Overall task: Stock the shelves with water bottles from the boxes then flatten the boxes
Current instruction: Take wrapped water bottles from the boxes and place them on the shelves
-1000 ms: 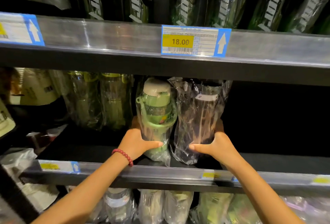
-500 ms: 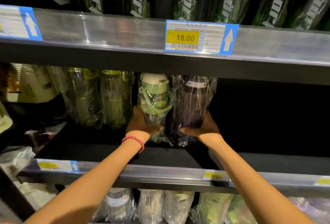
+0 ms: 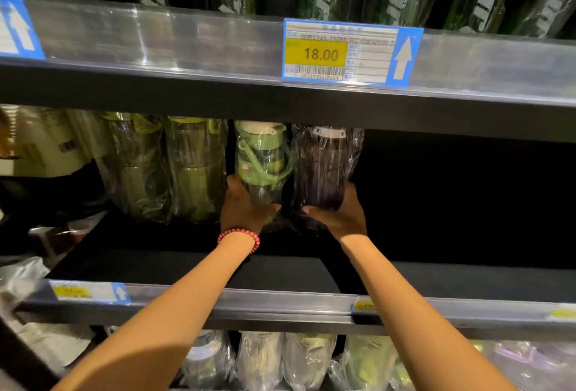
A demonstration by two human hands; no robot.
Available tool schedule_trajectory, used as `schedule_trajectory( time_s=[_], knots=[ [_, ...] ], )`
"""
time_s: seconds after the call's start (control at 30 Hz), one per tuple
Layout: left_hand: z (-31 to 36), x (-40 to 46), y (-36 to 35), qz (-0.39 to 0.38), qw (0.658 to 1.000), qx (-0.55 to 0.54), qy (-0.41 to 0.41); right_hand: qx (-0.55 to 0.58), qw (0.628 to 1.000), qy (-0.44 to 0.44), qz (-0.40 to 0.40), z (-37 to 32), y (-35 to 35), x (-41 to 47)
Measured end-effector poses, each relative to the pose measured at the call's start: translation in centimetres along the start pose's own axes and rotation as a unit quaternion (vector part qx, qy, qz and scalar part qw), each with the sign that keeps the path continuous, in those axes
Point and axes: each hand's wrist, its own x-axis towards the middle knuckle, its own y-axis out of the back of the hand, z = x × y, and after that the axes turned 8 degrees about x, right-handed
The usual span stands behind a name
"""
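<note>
My left grip (image 3: 244, 208) clamped the green bottle (image 3: 261, 160); my right grip (image 3: 341, 214) clamped the dark bottle (image 3: 325, 166) just right of it.

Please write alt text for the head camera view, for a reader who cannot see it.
Two bare hands hold plastic-wrapped bottles deep on a dark store shelf: the left hand grips a green-capped bottle, the right hand a dark purple bottle. Above hangs a yellow 18.00 price tag.

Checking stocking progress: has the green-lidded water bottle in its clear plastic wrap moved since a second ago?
Yes. The green-lidded water bottle in clear wrap, gripped by the left hand, has gone deeper, away from the silver front shelf rail, now beside the wrapped yellow-green bottles.
</note>
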Motion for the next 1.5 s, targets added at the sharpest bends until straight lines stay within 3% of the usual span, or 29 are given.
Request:
schedule_trajectory(
  time_s=[0.33,0.5,0.63,0.7,0.77,0.8,0.83,0.9,0.97,1.1,1.27,1.4,1.5],
  knots=[
    [0.1,-0.2,-0.4,0.022,0.999,0.03,-0.016,-0.007,1.0,0.008,0.008,-0.2,-0.4,-0.6],
    [-0.2,-0.1,0.0,-0.018,0.999,0.041,-0.017,0.001,1.0,0.011,-0.002,-0.1,-0.1,-0.4],
    [0.7,0.1,1.5,-0.066,0.995,0.07,0.035,0.014,1.0,-0.013,-0.017,-0.1,1.2,0.1],
    [1.6,-1.1,2.8,-0.122,0.98,0.139,0.077,-0.024,0.999,-0.031,-0.019,-0.5,2.2,-0.5],
    [2.7,-4.4,4.4,-0.178,0.94,0.259,0.128,-0.064,0.998,-0.015,-0.019,-1.1,3.1,-2.6],
    [2.9,-6.0,5.1,-0.155,0.934,0.302,0.107,-0.083,0.996,0.014,-0.027,-1.4,3.5,-4.0],
    [2.9,-7.4,5.7,-0.09,0.952,0.286,0.06,-0.109,0.992,0.048,-0.046,-1.7,3.8,-5.7],
    [2.5,-10.7,6.8,0.013,0.963,0.27,-0.009,-0.154,0.974,0.118,-0.115,-2.0,3.9,-8.8],
    [1.2,-14.2,7.4,0.037,0.957,0.286,-0.026,-0.152,0.953,0.192,-0.18,-2.2,3.5,-11.6],
    [-3.0,-22.1,8.7,0.128,0.915,0.377,-0.068,-0.105,0.898,0.344,-0.254,-1.2,0.7,-16.9],
    [-7.4,-32.5,10.4,0.129,0.891,0.427,0.083,-0.067,0.811,0.435,-0.385,1.3,-3.0,-24.6],
    [-11.0,-40.3,11.6,0.124,0.877,0.425,0.187,-0.077,0.757,0.422,-0.493,4.1,-5.5,-30.3],
    [-12.8,-45.6,12.3,0.135,0.847,0.445,0.258,-0.115,0.696,0.416,-0.573,6.0,-7.1,-34.3]
  ],
)
